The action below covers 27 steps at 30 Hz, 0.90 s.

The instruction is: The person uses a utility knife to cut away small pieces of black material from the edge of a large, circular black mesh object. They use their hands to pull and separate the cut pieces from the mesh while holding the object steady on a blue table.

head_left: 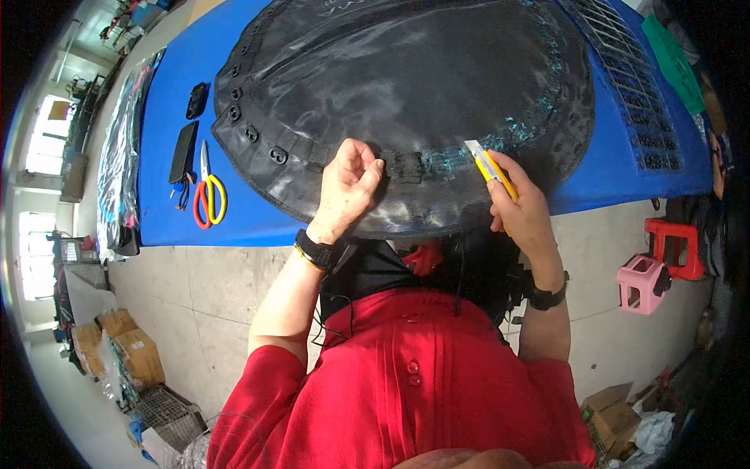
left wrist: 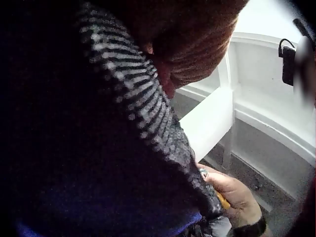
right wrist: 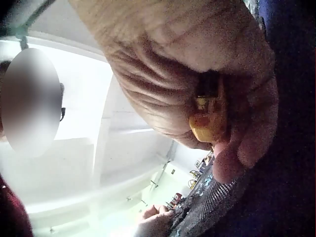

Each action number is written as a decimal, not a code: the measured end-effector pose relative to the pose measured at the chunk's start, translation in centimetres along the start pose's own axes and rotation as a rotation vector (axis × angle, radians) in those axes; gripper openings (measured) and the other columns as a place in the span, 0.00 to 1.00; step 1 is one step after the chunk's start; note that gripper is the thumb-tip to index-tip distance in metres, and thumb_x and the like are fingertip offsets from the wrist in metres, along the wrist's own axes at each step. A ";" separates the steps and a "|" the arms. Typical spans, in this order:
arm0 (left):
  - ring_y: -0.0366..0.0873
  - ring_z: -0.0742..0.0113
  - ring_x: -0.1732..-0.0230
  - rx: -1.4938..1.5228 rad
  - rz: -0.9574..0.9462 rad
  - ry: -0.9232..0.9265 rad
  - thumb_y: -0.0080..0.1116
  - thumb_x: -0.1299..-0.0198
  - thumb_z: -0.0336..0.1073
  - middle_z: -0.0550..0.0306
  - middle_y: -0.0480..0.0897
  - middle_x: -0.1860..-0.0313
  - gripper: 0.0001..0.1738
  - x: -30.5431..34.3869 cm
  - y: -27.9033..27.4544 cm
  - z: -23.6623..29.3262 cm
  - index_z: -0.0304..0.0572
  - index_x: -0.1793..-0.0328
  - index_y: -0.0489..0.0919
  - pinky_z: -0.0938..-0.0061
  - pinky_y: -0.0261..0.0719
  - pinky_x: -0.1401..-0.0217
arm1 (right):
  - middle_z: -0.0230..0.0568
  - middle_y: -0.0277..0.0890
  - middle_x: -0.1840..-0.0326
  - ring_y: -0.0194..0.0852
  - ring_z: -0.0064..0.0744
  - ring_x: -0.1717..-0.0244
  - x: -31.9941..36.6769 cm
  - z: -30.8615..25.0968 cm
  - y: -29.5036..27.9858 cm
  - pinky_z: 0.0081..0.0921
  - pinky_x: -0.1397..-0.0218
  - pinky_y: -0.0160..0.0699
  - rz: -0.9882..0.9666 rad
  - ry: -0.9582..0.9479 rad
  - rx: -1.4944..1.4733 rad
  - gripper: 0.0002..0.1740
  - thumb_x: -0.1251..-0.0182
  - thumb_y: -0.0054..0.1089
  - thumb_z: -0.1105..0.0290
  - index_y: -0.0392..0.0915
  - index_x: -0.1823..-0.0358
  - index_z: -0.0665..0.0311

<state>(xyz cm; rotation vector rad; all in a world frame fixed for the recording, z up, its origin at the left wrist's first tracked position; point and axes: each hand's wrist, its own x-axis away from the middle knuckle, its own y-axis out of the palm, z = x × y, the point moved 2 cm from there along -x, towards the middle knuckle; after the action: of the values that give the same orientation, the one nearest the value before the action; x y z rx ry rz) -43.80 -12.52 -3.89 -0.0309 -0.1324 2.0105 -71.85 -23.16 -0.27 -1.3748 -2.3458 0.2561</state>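
Note:
A large rounded black mesh sheet (head_left: 375, 86) lies over the blue table, with teal thread bits (head_left: 516, 137) scattered along its near and right seam. My left hand (head_left: 348, 184) is at the near band of the sheet, beside a black strap piece (head_left: 405, 167), its fingers curled and thumb against the index finger, pinching the mesh. To its right, my right hand (head_left: 522, 205) grips a yellow utility knife (head_left: 494, 172), blade out and pointing up-left over the seam. In the right wrist view the knife's yellow end (right wrist: 210, 126) shows within the curled fingers.
Red-and-yellow-handled scissors (head_left: 208, 195) lie left of the sheet, near a black flat case (head_left: 183, 152) and a small black item (head_left: 198, 100). Plastic-wrapped material (head_left: 125, 148) lies at the table's left edge. A black grid of straps (head_left: 633, 86) covers the right side. Stools (head_left: 642, 283) stand on the floor.

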 end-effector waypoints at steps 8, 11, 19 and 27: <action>0.69 0.85 0.76 -0.027 0.014 0.030 0.65 0.24 0.30 0.69 0.79 0.70 0.08 -0.1 0.0 -0.4 0.42 0.54 0.74 0.82 0.69 0.76 | 0.34 0.79 0.71 0.80 0.23 0.76 0.4 -0.6 0.1 0.28 0.70 0.85 0.017 -0.020 0.054 0.26 0.18 0.58 0.64 0.75 0.21 0.52; 0.70 0.84 0.77 -0.033 0.008 0.038 0.65 0.25 0.31 0.68 0.79 0.70 0.09 -0.1 -0.1 -0.4 0.41 0.54 0.74 0.82 0.69 0.76 | 0.34 0.79 0.71 0.80 0.23 0.76 0.5 -0.9 0.0 0.28 0.70 0.85 0.005 -0.013 0.057 0.26 0.18 0.58 0.64 0.75 0.21 0.52; 0.66 0.84 0.78 0.000 0.012 0.008 0.63 0.23 0.28 0.70 0.74 0.70 0.08 0.2 0.4 0.3 0.45 0.53 0.72 0.83 0.65 0.79 | 0.37 0.81 0.68 0.82 0.25 0.74 0.5 -0.6 0.0 0.29 0.68 0.86 0.009 -0.018 0.029 0.26 0.18 0.58 0.64 0.75 0.21 0.52; 0.67 0.83 0.78 -0.011 0.015 0.044 0.63 0.24 0.28 0.70 0.75 0.69 0.08 0.0 0.5 0.1 0.43 0.50 0.73 0.83 0.66 0.78 | 0.40 0.84 0.66 0.84 0.28 0.74 0.2 0.4 0.3 0.31 0.67 0.88 0.042 -0.045 0.013 0.26 0.19 0.59 0.64 0.74 0.21 0.50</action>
<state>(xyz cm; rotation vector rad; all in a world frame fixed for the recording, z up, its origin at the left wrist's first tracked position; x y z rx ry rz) -44.21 -12.73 -3.89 -0.0837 -0.1152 2.0227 -71.88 -22.87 -0.65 -1.4280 -2.3485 0.3172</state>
